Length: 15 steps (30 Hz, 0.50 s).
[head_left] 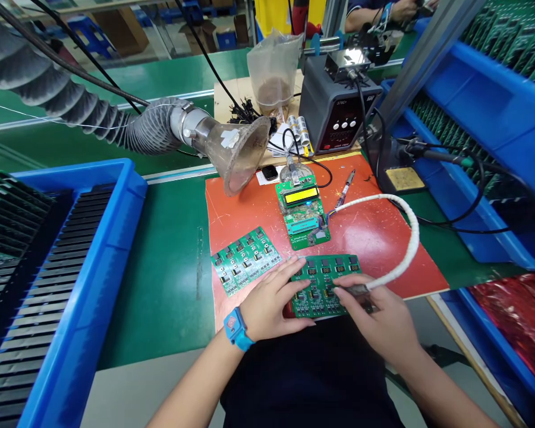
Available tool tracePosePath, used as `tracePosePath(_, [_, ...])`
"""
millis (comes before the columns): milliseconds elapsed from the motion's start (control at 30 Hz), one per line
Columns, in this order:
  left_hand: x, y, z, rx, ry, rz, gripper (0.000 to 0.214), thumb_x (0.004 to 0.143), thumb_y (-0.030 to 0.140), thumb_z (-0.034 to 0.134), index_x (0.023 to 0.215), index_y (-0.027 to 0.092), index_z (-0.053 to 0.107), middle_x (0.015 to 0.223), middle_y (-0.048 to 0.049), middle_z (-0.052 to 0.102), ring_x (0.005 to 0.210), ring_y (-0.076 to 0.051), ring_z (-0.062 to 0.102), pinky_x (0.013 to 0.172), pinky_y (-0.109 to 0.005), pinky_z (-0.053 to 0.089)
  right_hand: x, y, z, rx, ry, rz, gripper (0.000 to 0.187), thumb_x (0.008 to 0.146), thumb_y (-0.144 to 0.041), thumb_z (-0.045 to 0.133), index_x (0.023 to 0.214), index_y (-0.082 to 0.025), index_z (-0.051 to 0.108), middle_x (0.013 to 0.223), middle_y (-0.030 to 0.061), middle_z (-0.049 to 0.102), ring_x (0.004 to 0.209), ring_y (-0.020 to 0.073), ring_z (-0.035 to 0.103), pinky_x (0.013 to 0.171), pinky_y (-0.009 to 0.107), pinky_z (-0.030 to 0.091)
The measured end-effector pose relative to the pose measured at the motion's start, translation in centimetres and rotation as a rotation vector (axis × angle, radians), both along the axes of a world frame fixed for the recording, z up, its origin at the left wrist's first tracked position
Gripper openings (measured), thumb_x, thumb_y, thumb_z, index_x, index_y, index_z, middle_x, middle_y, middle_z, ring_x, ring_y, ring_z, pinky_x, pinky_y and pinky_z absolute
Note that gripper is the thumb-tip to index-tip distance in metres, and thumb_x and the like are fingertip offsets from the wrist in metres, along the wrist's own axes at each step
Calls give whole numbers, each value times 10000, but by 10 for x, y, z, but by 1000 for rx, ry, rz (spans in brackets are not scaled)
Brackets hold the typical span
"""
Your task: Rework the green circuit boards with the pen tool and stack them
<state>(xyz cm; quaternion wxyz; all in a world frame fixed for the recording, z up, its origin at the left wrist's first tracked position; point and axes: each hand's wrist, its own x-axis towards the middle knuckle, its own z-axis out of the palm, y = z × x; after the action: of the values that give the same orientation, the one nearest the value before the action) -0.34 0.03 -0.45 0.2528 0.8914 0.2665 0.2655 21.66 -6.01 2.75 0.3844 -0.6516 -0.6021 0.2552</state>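
Observation:
A green circuit board panel (325,285) with rows of small digit displays lies at the front of the red mat. My left hand (276,294) rests on its left end, fingers stretched out over the board. In my right hand (377,309) is a probe (360,289) at the end of a white wrapped cable (412,238), pinched between thumb and fingers, its tip over the board and hidden by the fingers. That cable runs to a green programmer board (301,214) with a lit yellow screen. A second panel (246,260) lies left of it, beyond my left hand.
A blue bin (129,178) with slotted racks stands at left; blue bins of boards (481,65) rise at right. A fume duct funnel (241,157) hangs over the mat. Behind are a soldering station (339,113) and a pen (345,187). Another person's arm (365,18) shows at the back.

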Motion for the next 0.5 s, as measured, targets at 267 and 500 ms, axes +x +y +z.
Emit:
tracePosePath(267, [2, 0, 4, -35, 38, 38, 602, 731, 462, 758, 1206, 158, 547, 1508, -236, 317, 1403, -345, 347, 1074, -501, 424, 0, -1, 0, -16, 18, -11, 91, 888, -305, 616, 919, -225, 646, 910, 32, 724, 685, 164, 680, 587, 247, 555])
tracePosePath(500, [2, 3, 3, -53, 35, 35, 680, 686, 563, 769, 1191, 166, 547, 1491, -229, 339, 1397, -367, 344, 1096, -532, 390, 1, -2, 0, -28, 73, -12, 82, 885, -295, 628, 924, -227, 653, 893, 12, 715, 669, 139, 665, 603, 232, 543])
